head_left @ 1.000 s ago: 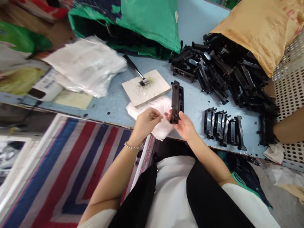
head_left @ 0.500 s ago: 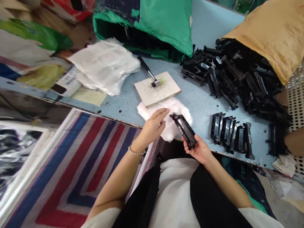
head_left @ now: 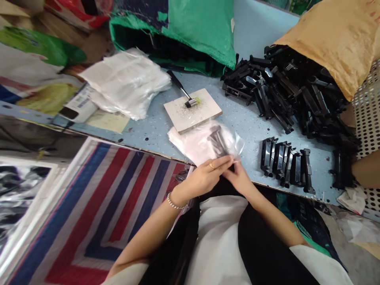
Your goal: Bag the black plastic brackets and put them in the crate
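A black plastic part point(head_left: 219, 141) with a long body lies inside a clear plastic bag point(head_left: 239, 145), seen hazily through the film. My left hand point(head_left: 212, 174) closes on the bag's near edge, fingers pressed together. Beside it my right hand point(head_left: 240, 180) pinches the same edge from the right; its fingertips are partly hidden. Under the bagged part, thin clear bags point(head_left: 185, 145) lie stacked at the table's front edge. To the right, several similar black parts point(head_left: 280, 160) stand in a row.
A small hammer point(head_left: 187, 97) rests on a pale board point(head_left: 204, 116). More plastic bags point(head_left: 124, 81) are piled at left. Loose black parts point(head_left: 267, 89) spill from a tan sack point(head_left: 329, 35). A green sack point(head_left: 202, 31) stands behind. Another person's arm point(head_left: 368, 172) shows at far right.
The black part has gone from bare in my right hand to inside a clear bag. My left hand has moved right and closed on the bag's edge beside my right hand.
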{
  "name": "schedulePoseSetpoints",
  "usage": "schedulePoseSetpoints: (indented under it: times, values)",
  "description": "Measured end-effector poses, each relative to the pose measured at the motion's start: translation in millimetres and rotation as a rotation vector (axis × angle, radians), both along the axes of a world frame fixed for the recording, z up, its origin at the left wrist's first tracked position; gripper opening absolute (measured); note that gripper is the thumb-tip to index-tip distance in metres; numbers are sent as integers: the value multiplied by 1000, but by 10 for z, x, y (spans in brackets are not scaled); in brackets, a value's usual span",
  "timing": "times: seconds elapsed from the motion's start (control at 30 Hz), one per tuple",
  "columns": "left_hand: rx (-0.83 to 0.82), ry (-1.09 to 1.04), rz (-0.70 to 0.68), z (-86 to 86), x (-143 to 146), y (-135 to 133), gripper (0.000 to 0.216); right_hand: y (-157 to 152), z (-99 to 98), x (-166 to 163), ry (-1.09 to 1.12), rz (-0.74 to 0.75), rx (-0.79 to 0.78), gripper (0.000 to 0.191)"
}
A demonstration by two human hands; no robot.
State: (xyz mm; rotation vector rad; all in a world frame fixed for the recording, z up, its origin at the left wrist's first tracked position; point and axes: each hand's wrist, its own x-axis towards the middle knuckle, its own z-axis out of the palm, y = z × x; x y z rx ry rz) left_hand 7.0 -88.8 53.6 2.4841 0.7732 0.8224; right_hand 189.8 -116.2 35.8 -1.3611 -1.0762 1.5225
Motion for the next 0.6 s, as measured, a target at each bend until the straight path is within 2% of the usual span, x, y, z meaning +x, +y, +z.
schedulePoseSetpoints:
  times: [0.1,0.17,0.2,0.27,0.33,0.4,0.43,0.47,0.5,0.53,0.6]
  values:
    - [-55,11,88,-90,-71,-10,69,-45,47,29,-250,206,283,62]
    - [-73,-29,221,-98,-140,-7,53,6,33,68,-316,345,415,62]
    - [-88,-58,289,-61,-186,-22,45,56,2,86,-382,366,470,57]
    - [-140,-116,399,110,-327,-119,33,174,-98,112,-585,334,547,49]
    - [-193,-189,517,365,-576,-319,28,274,-215,135,-775,328,595,48]
    - [-264,-205,696,566,-937,-565,29,325,-309,169,-866,366,634,52]
    - [-301,-153,828,594,-1137,-673,31,334,-341,189,-888,369,650,51]
    - [-374,-34,916,553,-1326,-753,34,339,-364,208,-904,357,660,48]
    - [-448,99,941,438,-1486,-799,33,342,-379,226,-918,337,664,42]
    - [-552,246,959,255,-1600,-809,30,347,-387,239,-930,315,660,33]
    - [-827,554,934,-252,-1665,-744,27,369,-393,251,-923,274,642,18]
